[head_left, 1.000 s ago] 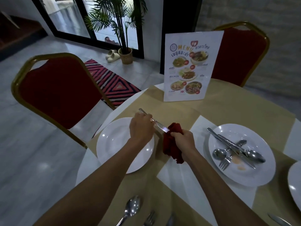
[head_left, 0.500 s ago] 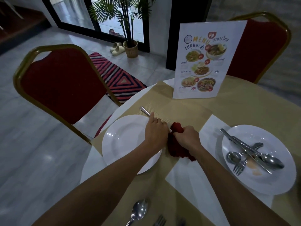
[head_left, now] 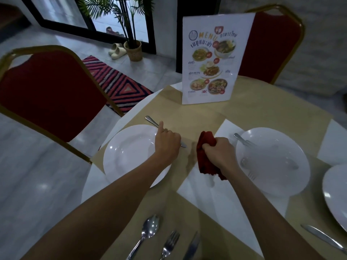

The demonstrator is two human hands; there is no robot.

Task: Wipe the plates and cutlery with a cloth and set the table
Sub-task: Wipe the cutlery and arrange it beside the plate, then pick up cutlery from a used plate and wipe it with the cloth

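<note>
Step in hand: laying wiped knife [head_left: 155,122] just right of empty plate [head_left: 131,152]. Left hand [head_left: 167,145] clenched on knife, blade tip showing beyond. Right hand [head_left: 217,151] fisted around red cloth [head_left: 206,158], further right of plate. Next, likely: release knife, fetch cutlery [head_left: 244,142] from far-right plate [head_left: 272,162].

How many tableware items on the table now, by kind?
Plates: 3, the left plate, the middle plate, a third plate cut off at the right edge.
Knives: 3, one in the left hand, two at the near edge.
Forks: 2.
Spoons: 2.
Cloths: 1, the red cloth in the right hand.
Total: 11. The cutlery on the middle plate is blurred, so that count is approximate.
</note>
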